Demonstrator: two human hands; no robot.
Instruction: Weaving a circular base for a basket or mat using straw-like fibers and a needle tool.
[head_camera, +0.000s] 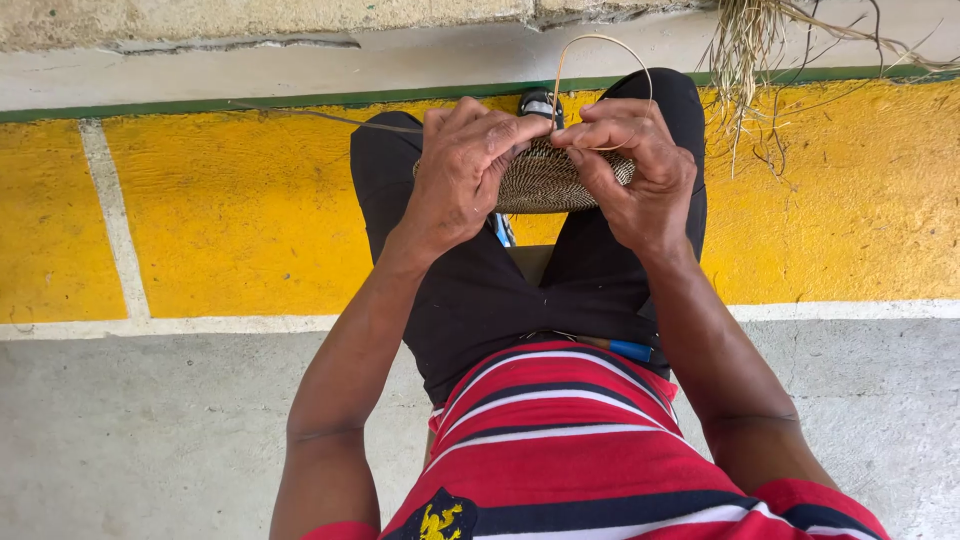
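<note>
A small round woven disc (545, 182) of tightly coiled straw rests above my knees, held between both hands. My left hand (462, 170) grips its left edge, fingers curled over the rim. On the right rim sits my right hand (632, 170), its fingertips pinching a thin pale straw strand (600, 45) that loops up in an arc and comes back to the disc. I sit in black shorts and a red striped shirt.
A yellow painted floor band (230, 220) with white lines lies under my legs, grey concrete (150, 430) nearer me. A bundle of loose dry straw (760, 50) lies at the top right by a low wall. A blue-tipped object (630, 351) sticks out at my waist.
</note>
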